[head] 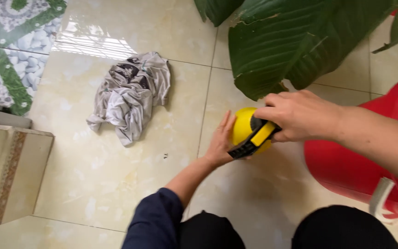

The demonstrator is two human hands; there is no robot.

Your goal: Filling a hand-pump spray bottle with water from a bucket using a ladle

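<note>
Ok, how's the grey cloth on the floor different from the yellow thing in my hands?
The grey cloth lies crumpled and soft on the floor tiles, untouched; the yellow object is rounded, hard-looking, with a black part, held between your left hand and right hand. Both are near the floor.

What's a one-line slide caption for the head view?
Both hands, left hand and right hand, grip a yellow-and-black device beside a red bucket.
</note>
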